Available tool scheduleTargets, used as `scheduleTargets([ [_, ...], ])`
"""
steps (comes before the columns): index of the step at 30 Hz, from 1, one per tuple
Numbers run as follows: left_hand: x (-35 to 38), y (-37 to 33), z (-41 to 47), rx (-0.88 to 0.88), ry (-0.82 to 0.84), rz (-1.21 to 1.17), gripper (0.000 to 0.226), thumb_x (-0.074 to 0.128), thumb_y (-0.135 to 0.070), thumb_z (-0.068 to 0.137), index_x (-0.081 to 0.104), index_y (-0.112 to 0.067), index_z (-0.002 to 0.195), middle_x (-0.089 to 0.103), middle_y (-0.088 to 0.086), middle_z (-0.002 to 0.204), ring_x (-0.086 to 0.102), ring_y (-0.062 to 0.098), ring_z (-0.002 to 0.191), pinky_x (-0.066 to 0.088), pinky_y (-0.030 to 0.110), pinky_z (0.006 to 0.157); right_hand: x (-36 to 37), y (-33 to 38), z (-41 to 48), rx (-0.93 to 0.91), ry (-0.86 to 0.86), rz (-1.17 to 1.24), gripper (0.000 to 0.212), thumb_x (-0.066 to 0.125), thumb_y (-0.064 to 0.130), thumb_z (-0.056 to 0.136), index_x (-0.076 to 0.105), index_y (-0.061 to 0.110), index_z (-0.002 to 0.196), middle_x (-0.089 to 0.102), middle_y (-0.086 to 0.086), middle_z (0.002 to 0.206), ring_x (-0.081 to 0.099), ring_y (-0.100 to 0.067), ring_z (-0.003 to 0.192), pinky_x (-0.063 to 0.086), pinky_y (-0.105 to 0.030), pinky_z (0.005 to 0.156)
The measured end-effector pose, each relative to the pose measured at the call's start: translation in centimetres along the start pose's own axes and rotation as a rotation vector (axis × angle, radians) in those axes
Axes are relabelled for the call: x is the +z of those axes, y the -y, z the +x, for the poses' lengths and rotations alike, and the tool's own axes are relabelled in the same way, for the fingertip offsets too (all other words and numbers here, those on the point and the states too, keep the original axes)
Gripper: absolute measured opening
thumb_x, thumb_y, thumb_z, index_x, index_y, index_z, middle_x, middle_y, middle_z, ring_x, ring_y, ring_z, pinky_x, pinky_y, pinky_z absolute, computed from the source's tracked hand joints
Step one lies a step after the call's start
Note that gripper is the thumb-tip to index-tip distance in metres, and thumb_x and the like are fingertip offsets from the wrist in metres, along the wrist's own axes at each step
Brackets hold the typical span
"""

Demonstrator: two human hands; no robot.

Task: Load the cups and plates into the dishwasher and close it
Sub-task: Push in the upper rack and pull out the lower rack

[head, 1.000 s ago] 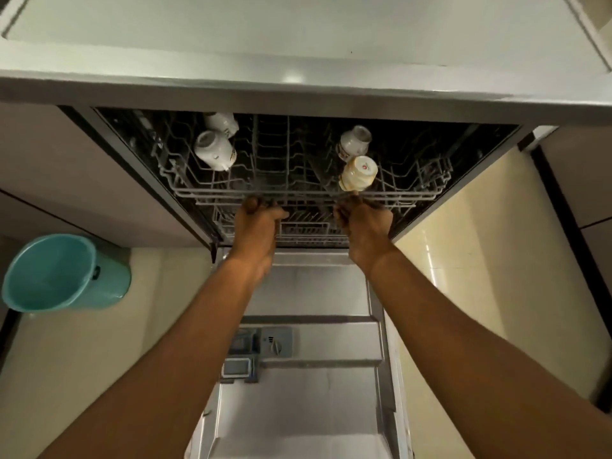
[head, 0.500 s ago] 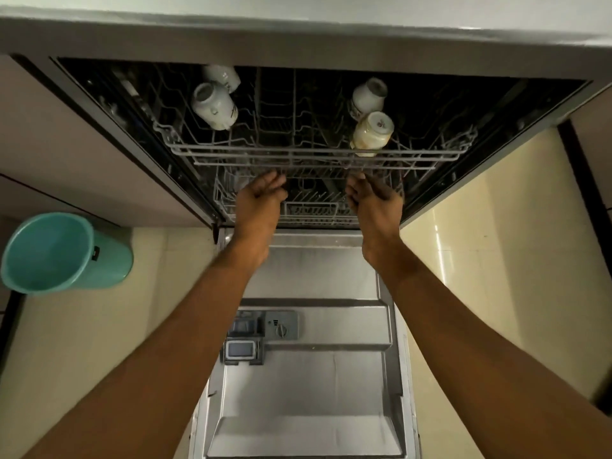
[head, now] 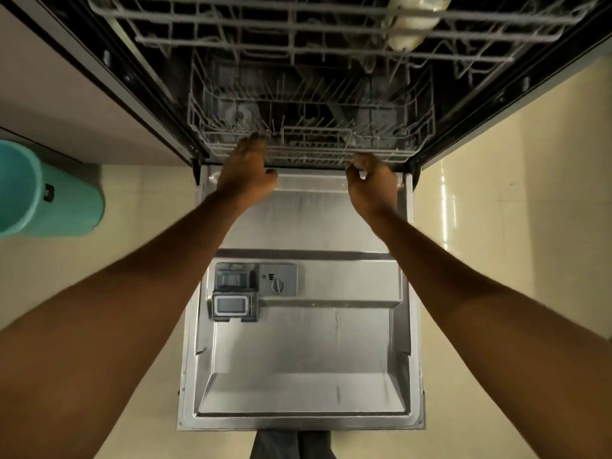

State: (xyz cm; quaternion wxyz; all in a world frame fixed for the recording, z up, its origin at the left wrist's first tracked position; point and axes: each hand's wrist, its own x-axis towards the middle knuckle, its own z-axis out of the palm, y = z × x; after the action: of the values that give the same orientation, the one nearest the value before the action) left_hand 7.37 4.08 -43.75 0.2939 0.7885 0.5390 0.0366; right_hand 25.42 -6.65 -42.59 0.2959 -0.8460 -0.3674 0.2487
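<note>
The dishwasher stands open with its steel door (head: 304, 352) folded down flat below me. The upper rack (head: 231, 28) is pushed in at the top of the view and holds a blurred cream cup (head: 410, 28) on the right. Below it, the lower rack (head: 390, 127) sits inside the tub and looks bare of dishes. My left hand (head: 246, 173) reaches the rack's front rim, fingertips on the wire and thumb spread. My right hand (head: 372, 183) hovers just before the rim with its fingers half curled around nothing.
A teal bucket (head: 49, 200) stands on the tiled floor at the left, beside the cabinet. The detergent dispenser (head: 255, 289) is set into the door's inner face. My feet (head: 291, 445) are at the door's near edge.
Both hands let go of the upper rack after pushing it in and dropped to the lower rack's front rim. My view tilted down, so the counter and most cups left the frame.
</note>
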Motion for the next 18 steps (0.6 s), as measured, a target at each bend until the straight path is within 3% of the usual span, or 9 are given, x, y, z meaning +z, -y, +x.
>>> scheduleTargets([
  [4, 1.5, 2.3, 2.9, 0.099, 0.047, 0.233, 0.072, 0.059, -0.023, 0.088, 0.023, -0.009, 0.149, 0.025, 0.014, 0.155, 0.023, 0.031, 0.143, 0.022, 0.041, 0.117, 2.4, -2.0, 3.1, -0.085, 0.072, -0.218, 0.049, 0.058, 0.022, 0.092, 0.046, 0.013, 0.139, 0.051, -0.009, 0.139, 0.049, -0.026, 0.125, 0.039, -0.026, 0.098],
  [8, 2.6, 4.5, 3.6, 0.138, 0.109, 0.376, 0.069, 0.057, -0.022, 0.088, 0.026, -0.008, 0.148, 0.03, 0.014, 0.152, 0.03, 0.032, 0.138, 0.027, 0.042, 0.111, 4.1, -2.9, 5.7, -0.104, 0.193, -0.428, 0.057, 0.057, 0.027, 0.088, 0.04, 0.013, 0.141, 0.044, -0.009, 0.144, 0.037, -0.029, 0.135, 0.031, -0.041, 0.112],
  [13, 3.2, 4.7, 3.3, 0.134, 0.029, 0.351, 0.057, 0.052, -0.019, 0.089, 0.035, -0.007, 0.142, 0.039, 0.016, 0.144, 0.037, 0.034, 0.132, 0.031, 0.044, 0.108, 4.7, -3.9, 6.0, -0.151, 0.128, -0.579, 0.053, 0.056, 0.024, 0.09, 0.042, 0.01, 0.139, 0.046, -0.013, 0.141, 0.039, -0.032, 0.133, 0.031, -0.042, 0.111],
  [18, 3.5, 4.2, -0.1, 0.089, -0.011, 0.317, 0.042, 0.051, -0.017, 0.091, 0.049, -0.007, 0.132, 0.051, 0.017, 0.132, 0.047, 0.033, 0.121, 0.041, 0.042, 0.099, 4.4, -5.3, 3.4, -0.153, 0.083, -0.559, 0.039, 0.059, 0.019, 0.091, 0.053, 0.007, 0.127, 0.055, -0.016, 0.13, 0.046, -0.036, 0.125, 0.043, -0.044, 0.101],
])
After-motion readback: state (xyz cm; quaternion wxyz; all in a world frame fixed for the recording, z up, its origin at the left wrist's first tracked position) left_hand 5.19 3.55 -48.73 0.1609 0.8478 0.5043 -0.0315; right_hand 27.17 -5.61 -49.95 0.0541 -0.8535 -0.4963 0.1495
